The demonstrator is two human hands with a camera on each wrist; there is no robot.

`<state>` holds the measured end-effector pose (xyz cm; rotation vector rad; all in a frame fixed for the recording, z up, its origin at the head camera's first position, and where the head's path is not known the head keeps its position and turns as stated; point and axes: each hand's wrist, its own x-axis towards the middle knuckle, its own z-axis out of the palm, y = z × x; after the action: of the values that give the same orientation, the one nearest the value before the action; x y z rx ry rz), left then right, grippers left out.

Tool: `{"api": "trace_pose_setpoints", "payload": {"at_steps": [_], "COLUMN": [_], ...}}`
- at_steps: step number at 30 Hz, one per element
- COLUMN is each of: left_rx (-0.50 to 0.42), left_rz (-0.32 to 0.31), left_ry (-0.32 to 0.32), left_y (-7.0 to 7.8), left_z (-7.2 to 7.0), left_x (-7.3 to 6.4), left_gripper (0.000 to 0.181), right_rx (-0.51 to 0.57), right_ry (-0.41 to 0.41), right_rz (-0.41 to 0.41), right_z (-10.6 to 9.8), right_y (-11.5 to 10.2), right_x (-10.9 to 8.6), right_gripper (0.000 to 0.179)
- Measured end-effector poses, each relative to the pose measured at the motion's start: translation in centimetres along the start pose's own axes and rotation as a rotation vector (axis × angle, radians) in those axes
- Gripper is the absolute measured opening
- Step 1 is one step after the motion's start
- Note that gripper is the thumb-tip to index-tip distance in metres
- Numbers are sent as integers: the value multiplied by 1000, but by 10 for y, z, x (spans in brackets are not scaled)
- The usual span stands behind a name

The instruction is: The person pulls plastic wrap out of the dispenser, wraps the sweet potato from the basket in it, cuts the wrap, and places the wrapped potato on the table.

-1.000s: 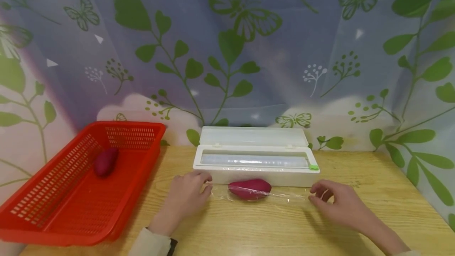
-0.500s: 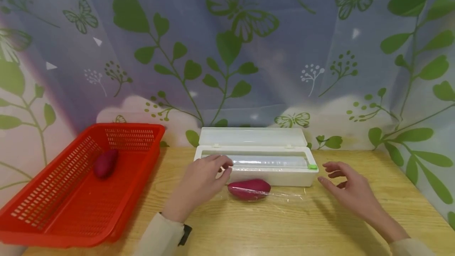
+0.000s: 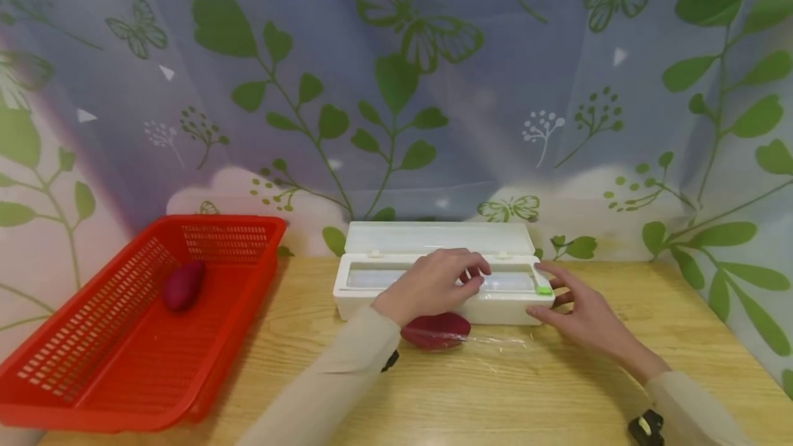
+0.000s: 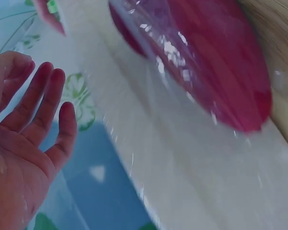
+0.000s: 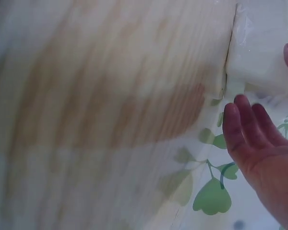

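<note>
A white cling film dispenser (image 3: 365,303) lies on the table with its lid tipped back, the roll (image 3: 504,281) showing through its slot. Above the roll hovers my left hand (image 3: 434,284), fingers loosely bent around nothing. My right hand (image 3: 579,312) is at the dispenser's right end, thumb by the front wall and fingers behind; the right wrist view shows the fingertips just off the box (image 5: 259,48). In front lies a magenta sweet potato (image 3: 436,334), partly hidden by my left wrist. Clear film (image 3: 502,344) drapes over it and spreads rightward.
A red plastic basket (image 3: 232,336) stands on the left, holding another magenta sweet potato (image 3: 183,285). A small green piece (image 3: 543,290) sits on the dispenser's right corner. Behind the wooden table (image 3: 471,405) hangs a patterned cloth (image 3: 483,109).
My left hand has left the film's left end and moved right, over the dispenser. The right hand let go of the film's right end, drew back, then came in to the dispenser's right end.
</note>
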<state>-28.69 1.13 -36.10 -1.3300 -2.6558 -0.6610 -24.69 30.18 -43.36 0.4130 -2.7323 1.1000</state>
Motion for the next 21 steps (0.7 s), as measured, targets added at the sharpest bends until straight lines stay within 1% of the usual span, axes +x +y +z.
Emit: {"api": "trace_pose_setpoints", "payload": {"at_steps": [4,7,11,15,18,21], "left_rx": [-19,-38,-61,-52,-48,-60], "left_rz": [0,-14,-17,2,27,38], "left_ry": [-36,-52,-62,-63,-72,-93], "left_y": [2,4,7,12,16,19], "left_z": [9,15,22,28,33,38], "left_x": [15,22,30,41,49,55], "left_gripper": [22,22,23,23,22,21], "right_rx": [37,88,159,222,240,244], "right_ry": [-24,-47,-65,-90,-105,-114], "right_rz": [5,15,56,101,103,107], "right_z": [-1,-1,-1,-2,-2,-2], "right_y": [4,5,4,4,3,3], "right_x": [1,1,1,2,3,3], "right_gripper": [73,74,76,77,78,79]}}
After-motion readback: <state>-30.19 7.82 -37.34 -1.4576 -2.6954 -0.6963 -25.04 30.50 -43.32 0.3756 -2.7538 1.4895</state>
